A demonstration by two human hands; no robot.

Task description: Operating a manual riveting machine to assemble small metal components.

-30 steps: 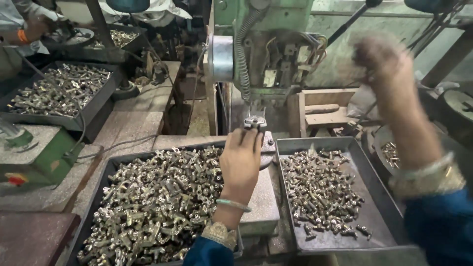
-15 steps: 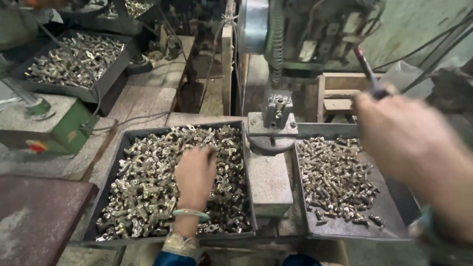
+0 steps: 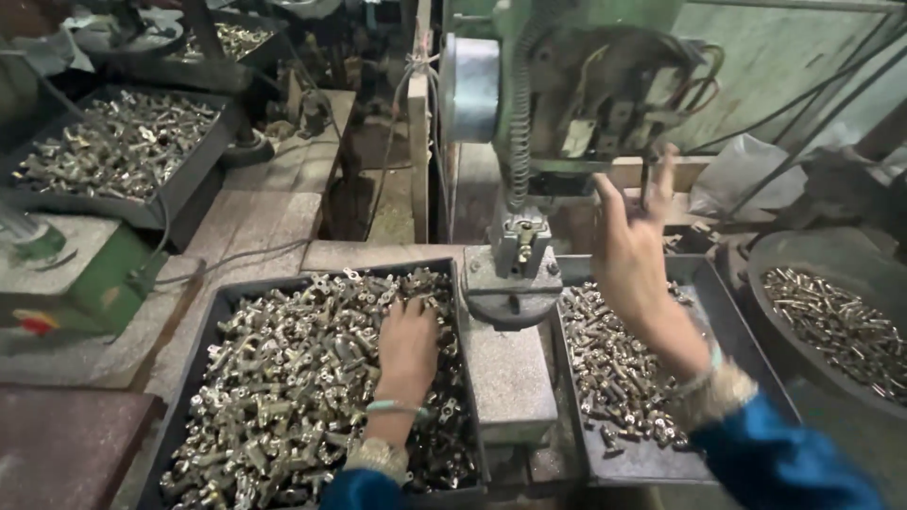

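Two bare hands are seen, without gloves. A bright blue sleeve is worn on each arm, and each sleeve is finished at the wrist with a pale cuff that seems to be embroidered or patterned, though the detail is blurred. On the left hand side, a thin light-green bangle is worn just above the cuff. On the right hand side, a similar pale bangle is seen at the wrist, partly hidden by the cuff. No rings can be made out on the fingers.
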